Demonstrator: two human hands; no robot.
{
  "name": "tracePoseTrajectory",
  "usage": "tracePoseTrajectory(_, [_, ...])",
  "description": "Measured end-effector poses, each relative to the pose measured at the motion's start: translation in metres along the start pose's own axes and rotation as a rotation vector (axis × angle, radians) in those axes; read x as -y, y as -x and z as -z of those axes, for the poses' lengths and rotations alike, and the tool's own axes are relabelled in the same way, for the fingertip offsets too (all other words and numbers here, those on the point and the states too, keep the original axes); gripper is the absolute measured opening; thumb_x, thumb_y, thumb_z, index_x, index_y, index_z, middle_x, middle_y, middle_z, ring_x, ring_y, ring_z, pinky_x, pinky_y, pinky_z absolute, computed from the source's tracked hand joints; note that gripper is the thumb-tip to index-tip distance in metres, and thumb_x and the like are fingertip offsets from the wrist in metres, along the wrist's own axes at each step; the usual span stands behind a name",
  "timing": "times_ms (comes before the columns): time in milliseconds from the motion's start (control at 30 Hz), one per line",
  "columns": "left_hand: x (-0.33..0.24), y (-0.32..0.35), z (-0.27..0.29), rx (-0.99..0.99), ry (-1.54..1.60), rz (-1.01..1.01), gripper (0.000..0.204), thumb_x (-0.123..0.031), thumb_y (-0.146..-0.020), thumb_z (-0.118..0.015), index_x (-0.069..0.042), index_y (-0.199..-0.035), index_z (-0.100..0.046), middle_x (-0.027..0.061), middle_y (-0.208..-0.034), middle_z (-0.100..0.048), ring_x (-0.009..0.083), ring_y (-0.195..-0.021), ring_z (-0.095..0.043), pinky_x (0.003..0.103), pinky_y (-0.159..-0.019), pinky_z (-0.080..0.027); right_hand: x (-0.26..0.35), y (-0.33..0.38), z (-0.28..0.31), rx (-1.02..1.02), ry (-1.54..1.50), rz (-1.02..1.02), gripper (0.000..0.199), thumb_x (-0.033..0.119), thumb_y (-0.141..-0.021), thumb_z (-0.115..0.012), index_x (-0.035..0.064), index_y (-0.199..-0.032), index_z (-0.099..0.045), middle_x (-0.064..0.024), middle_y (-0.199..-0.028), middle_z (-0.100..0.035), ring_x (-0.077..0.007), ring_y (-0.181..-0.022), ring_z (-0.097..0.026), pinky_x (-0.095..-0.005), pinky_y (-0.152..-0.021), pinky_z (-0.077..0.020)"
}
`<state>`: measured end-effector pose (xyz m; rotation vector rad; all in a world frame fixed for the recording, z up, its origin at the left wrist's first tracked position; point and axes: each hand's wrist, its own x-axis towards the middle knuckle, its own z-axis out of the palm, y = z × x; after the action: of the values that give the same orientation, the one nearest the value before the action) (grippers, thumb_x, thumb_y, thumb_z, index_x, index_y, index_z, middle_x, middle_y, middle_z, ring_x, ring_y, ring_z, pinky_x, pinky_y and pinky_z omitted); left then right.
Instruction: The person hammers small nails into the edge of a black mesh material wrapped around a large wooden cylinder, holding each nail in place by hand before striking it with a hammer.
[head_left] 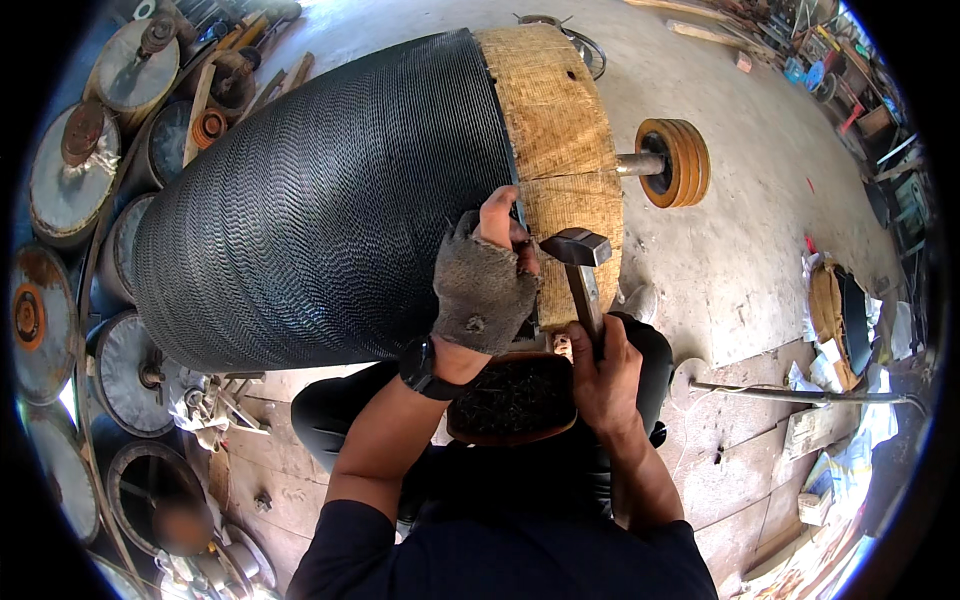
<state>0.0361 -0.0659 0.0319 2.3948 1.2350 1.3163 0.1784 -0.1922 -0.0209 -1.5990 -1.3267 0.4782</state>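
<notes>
A large drum [320, 200] covered in rows of black, toothed-looking strip lies across in front of me, its bare wooden end [560, 110] to the right. My left hand [487, 275], in a worn grey fingerless glove, rests at the border between the black covering and the wood. Its fingers are pinched together there; whatever is between them is too small to make out. My right hand [605, 378] grips a hammer [585, 285] by its handle, the head raised over the wood just right of the left fingers. Below, a bowl [512, 438] of small dark pieces sits between my legs.
From the wooden end a metal shaft [640, 165] sticks out, carrying a yellow-brown grooved pulley [673, 163]. Several round-ended drums [72, 172] are stacked along the left. At the right stand a metal rod on a round base [800, 394] and a brown, dark-lined container [840, 325].
</notes>
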Motion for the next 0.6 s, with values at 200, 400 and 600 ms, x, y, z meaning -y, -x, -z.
tracePoseTrajectory(200, [-0.003,-0.003,-0.008,-0.028,-0.04,-0.004,0.064,-0.004,-0.077,-0.075,0.0,-0.135,-0.049,0.0072,-0.082,-0.063,0.0229,-0.076,-0.066,0.037,-0.07,-0.054,0.012,-0.009,0.007,-0.045,0.039,0.091,0.015,0.011,-0.1,-0.06,-0.001,-0.107,-0.056,-0.025,-0.078,-0.064,-0.0461,-0.07,-0.065,-0.0465,-0.059,-0.0503])
tracePoseTrajectory(400, [-0.004,-0.002,-0.014,-0.081,-0.075,-0.036,0.074,-0.002,-0.071,-0.074,0.0,-0.14,-0.046,0.0064,-0.082,-0.062,0.025,-0.078,-0.064,0.04,-0.075,-0.053,0.02,-0.016,0.019,0.005,0.172,0.115,0.014,0.01,-0.1,-0.059,-0.0011,-0.107,-0.054,-0.0244,-0.074,-0.063,-0.0454,-0.065,-0.064,-0.0479,-0.054,-0.0485])
tracePoseTrajectory(600, [-0.004,-0.005,-0.014,-0.103,-0.143,-0.052,0.084,-0.002,-0.071,-0.074,0.0,-0.147,-0.038,0.006,-0.082,-0.062,0.0253,-0.078,-0.064,0.039,-0.073,-0.052,0.026,-0.024,0.022,0.063,0.262,0.099,0.017,0.012,-0.1,-0.06,-0.0017,-0.102,-0.051,-0.0241,-0.07,-0.061,-0.0452,-0.062,-0.063,-0.0487,-0.052,-0.0472])
